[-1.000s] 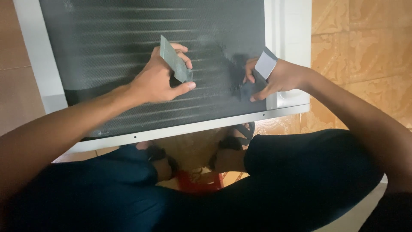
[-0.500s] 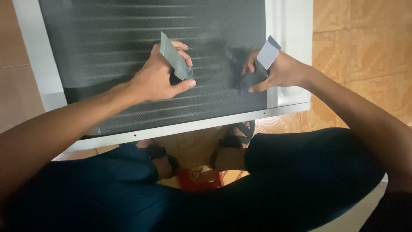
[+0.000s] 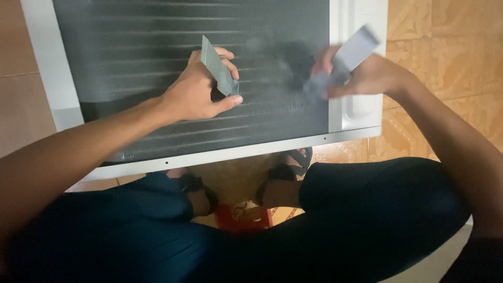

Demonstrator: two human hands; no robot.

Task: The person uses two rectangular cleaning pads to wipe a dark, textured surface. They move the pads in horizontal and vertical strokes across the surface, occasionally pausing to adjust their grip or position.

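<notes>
Head view, looking down over the knees.

Count: two hands, two flat grey tools, one finned panel, two feet in dark sandals, one red object on the floor.

Left hand (image 3: 196, 94): closed on a flat grey comb-like tool (image 3: 219, 73), thumb below and fingers curled over the top. The tool stands tilted, its lower end touching the dark finned panel (image 3: 131, 63) near the middle of the fins. Grip is firm and clearly seen.

Right hand (image 3: 369, 78): fingers pinched together on a second flat grey tool (image 3: 343, 60), a paler strip that sticks up and to the right past the knuckles. This hand and tool are motion-blurred, so the tool's outline and exact shape are hard to make out. Its lower end seems to meet the fins near the panel's right edge, beside a darker smudged patch (image 3: 296, 60), though the blur leaves contact uncertain.

Panel: dark fins in horizontal rows, set in a white frame (image 3: 236, 152); it leans in front of the person, with its lower edge above the feet. The top and left of the frame are cut off by the picture edge.

Below: both legs in dark trousers fill the lower half. The sandalled feet (image 3: 285, 181) show only in part between the knees. The red object (image 3: 241, 217) lies between them on the tan tiled floor (image 3: 445, 47), mostly hidden; its kind cannot be told.
</notes>
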